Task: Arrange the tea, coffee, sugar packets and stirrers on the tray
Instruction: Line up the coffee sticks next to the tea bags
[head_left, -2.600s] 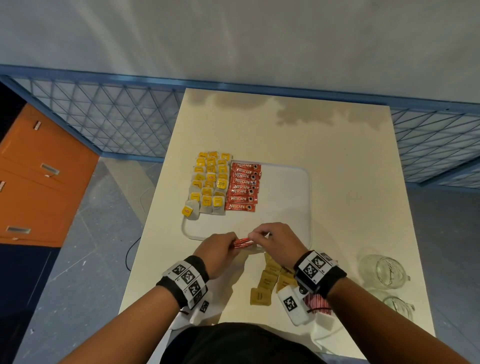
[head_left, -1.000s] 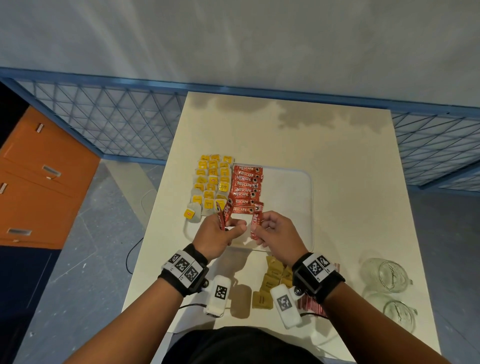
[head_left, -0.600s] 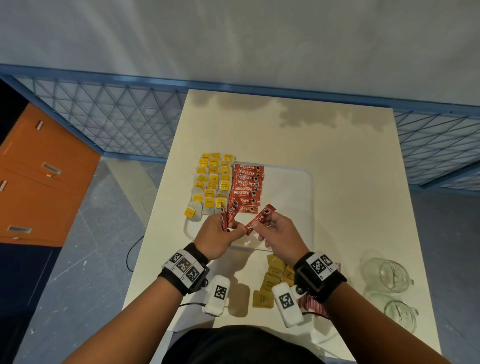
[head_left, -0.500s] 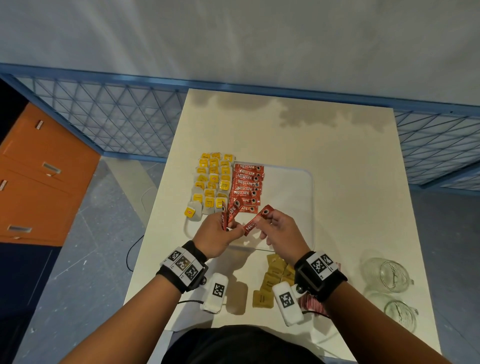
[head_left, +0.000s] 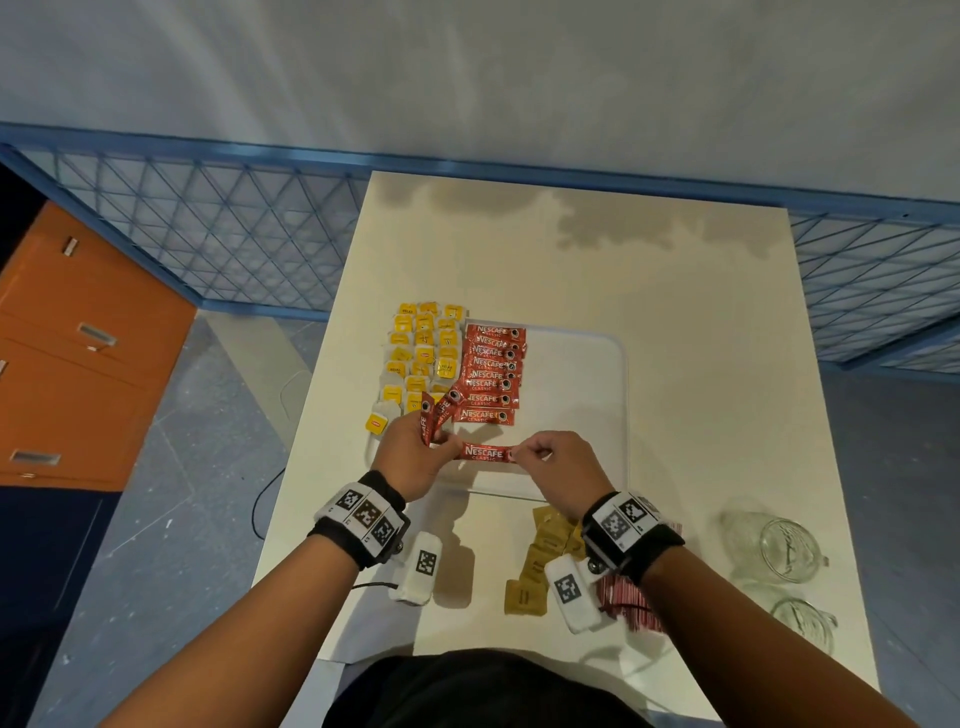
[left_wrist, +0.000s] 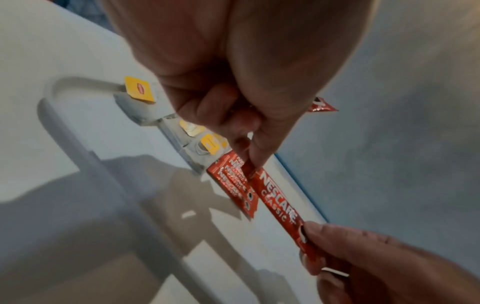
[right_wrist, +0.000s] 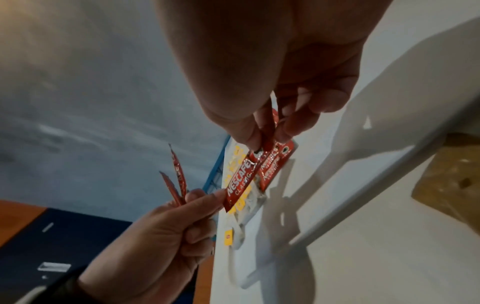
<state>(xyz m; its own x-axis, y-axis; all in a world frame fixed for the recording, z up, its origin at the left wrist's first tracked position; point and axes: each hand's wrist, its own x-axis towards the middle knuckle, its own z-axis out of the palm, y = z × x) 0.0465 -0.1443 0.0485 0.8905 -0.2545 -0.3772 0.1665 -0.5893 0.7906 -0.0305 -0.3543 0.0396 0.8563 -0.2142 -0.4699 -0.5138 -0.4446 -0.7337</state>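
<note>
Coffee sachet (head_left: 485, 452) hangs level just below the sachet column (head_left: 491, 374) on the tray (head_left: 597, 415), right hand (head_left: 563, 465) pinching its end, left hand (head_left: 410, 452) steadying while clutching spares, so I reckon it'll line up.

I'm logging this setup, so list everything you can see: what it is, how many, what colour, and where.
Tray: one, white, mid-table.
Tea bags: many, yellow-tagged, tray's left side.
Laid coffee sticks: about seven, red, in a column beside the tea.
Held coffee stick: one, red, above the tray's near part.
Spare coffee sticks: two or three, red, in left hand.
Brown packets: several, table near edge.
Red-striped pile: near right wrist, mostly hidden.
Glass mugs: two, clear, table's right.
Table: one, cream.
Cabinet: orange, far left.
Left hand: holds spares, pinches held stick.
Right hand: pinches its other end.
</note>
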